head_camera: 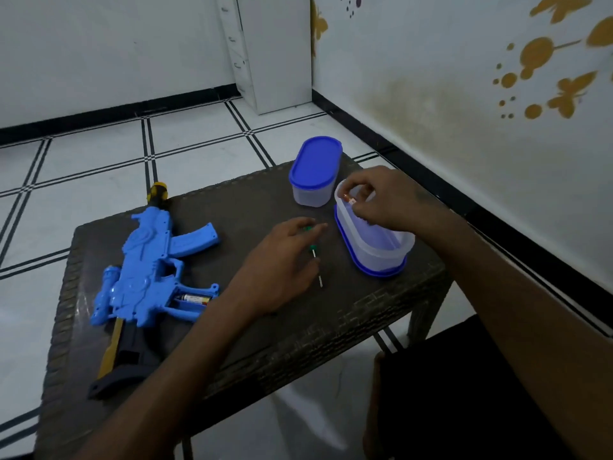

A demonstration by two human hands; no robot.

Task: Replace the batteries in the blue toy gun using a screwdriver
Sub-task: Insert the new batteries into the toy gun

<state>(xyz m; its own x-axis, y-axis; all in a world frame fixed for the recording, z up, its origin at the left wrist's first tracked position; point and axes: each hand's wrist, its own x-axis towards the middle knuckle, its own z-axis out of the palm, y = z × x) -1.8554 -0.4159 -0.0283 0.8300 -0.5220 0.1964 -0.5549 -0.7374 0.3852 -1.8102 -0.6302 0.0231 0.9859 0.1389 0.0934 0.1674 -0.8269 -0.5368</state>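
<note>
The blue toy gun (pixel 146 270) lies on the left of the dark table (pixel 298 330), its battery compartment open with a battery (pixel 194 298) showing inside. A green-handled screwdriver (pixel 315 260) lies on the table under my left hand (pixel 282 263), which rests over it with relaxed fingers. My right hand (pixel 378 200) hovers over an open clear container (pixel 374 244) and pinches a small battery (pixel 349 200) at the container's rim. The container stands on its blue lid.
A second clear container with a blue lid (pixel 315 171) stands closed at the table's back. The wall runs close along the right side. A white cabinet (pixel 272 51) stands on the tiled floor beyond.
</note>
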